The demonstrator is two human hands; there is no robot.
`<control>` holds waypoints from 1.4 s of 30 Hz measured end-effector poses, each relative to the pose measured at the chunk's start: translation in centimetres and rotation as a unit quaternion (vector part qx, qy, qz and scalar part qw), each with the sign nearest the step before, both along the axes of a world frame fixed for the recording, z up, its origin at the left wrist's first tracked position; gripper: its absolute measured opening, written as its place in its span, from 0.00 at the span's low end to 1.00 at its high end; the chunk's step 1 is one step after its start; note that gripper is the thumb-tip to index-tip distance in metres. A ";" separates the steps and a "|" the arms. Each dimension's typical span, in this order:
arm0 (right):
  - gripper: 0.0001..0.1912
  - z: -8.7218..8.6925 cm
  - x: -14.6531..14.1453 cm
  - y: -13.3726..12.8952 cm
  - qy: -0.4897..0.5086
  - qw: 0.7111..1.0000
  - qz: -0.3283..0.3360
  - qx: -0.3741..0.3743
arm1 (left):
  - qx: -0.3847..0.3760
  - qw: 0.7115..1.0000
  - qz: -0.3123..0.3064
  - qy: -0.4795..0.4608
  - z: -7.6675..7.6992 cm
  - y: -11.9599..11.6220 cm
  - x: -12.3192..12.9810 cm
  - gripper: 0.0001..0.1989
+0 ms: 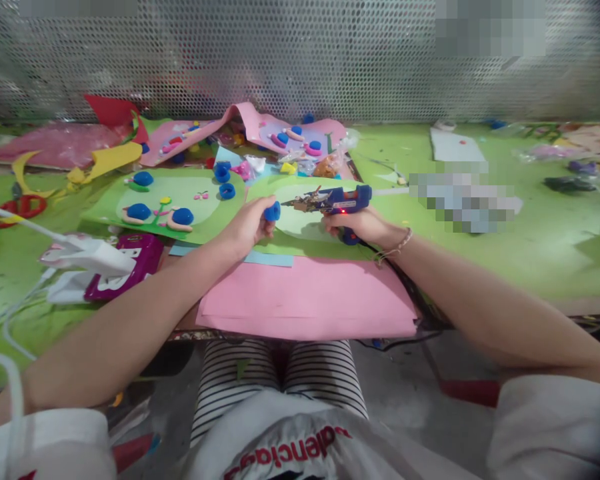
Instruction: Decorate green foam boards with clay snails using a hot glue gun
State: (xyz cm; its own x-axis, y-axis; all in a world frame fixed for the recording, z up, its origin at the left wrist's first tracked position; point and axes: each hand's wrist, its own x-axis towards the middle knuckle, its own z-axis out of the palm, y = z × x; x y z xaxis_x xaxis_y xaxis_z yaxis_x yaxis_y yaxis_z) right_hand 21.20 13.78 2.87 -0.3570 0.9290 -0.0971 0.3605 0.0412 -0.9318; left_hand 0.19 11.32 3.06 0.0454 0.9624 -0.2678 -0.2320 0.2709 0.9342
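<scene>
Over the green sheets my left hand (pixel 253 225) pinches a small blue cap-like piece (pixel 273 211). My right hand (pixel 363 225) is wrapped round the handle of a blue hot glue gun (pixel 350 199), whose red light is lit. The gun's nozzle, crusted with residue, points left and sits close to the blue piece; I cannot tell if they touch. Two more blue pieces, an upper ring (pixel 222 172) and a lower ring (pixel 227 192), lie beyond my left hand. To the left, a green sheet (pixel 105 212) carries blue-shelled snail shapes (pixel 183 217) and a yellow flower (pixel 165 201).
Pink sheets (pixel 305 297) lie at the table's front edge. A purple power strip (pixel 140 263) with white plugs and cables stands left, near red-handled scissors (pixel 25 207). Behind are a decorated pink sheet (pixel 250 123) and a perforated metal panel (pixel 300 60). A white card (pixel 457 145) lies right.
</scene>
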 end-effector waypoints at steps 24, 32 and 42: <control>0.11 -0.2 0.3 0.2 -0.020 0.999 0.028 0.019 | -0.021 1.000 0.012 -0.012 0.2 0.0 0.1 0.16; 0.10 -0.1 0.3 0.2 -0.032 0.999 0.024 0.020 | -0.028 0.999 0.010 -0.025 0.5 -0.2 0.1 0.17; 0.10 0.1 0.3 0.2 -0.050 0.998 0.030 0.016 | -0.041 0.998 0.013 -0.039 0.6 -0.1 0.0 0.16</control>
